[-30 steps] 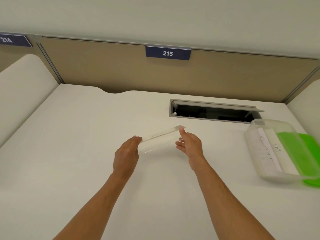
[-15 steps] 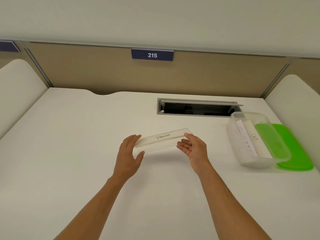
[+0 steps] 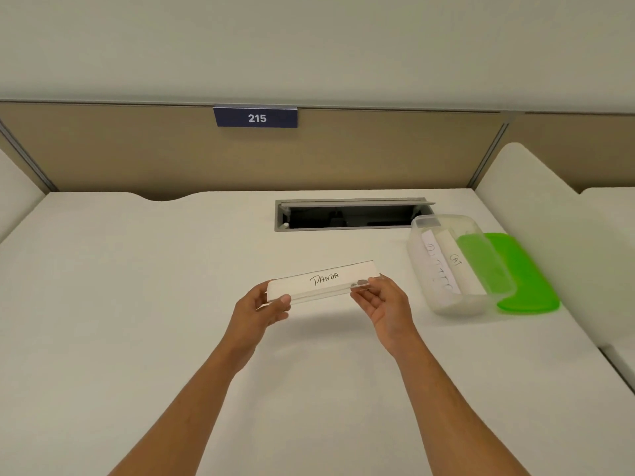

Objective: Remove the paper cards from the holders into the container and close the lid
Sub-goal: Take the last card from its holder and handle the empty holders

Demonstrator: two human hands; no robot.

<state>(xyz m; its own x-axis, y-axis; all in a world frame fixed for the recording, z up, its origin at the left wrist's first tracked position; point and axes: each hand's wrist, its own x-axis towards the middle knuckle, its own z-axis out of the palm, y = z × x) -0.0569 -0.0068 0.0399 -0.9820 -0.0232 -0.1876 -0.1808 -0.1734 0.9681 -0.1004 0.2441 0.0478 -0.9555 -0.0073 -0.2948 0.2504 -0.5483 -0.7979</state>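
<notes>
Tilted up since a moment ago, the holder [image 3: 323, 282] now shows its "PANDA" card [image 3: 324, 279]. Left hand [image 3: 263, 305] and right hand [image 3: 383, 300] pinch its ends above the worktop [image 3: 137, 304]; the container [image 3: 457, 266] sits to the right, lid [image 3: 525, 276] beside it.

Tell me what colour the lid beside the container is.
Bright green lid, clearest in the head view.

Bright, even overhead light; soft shadows, perhaps slight wide-angle bending at edges

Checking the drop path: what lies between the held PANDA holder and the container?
Head view: only bare desk separates the holder from the container.
</notes>
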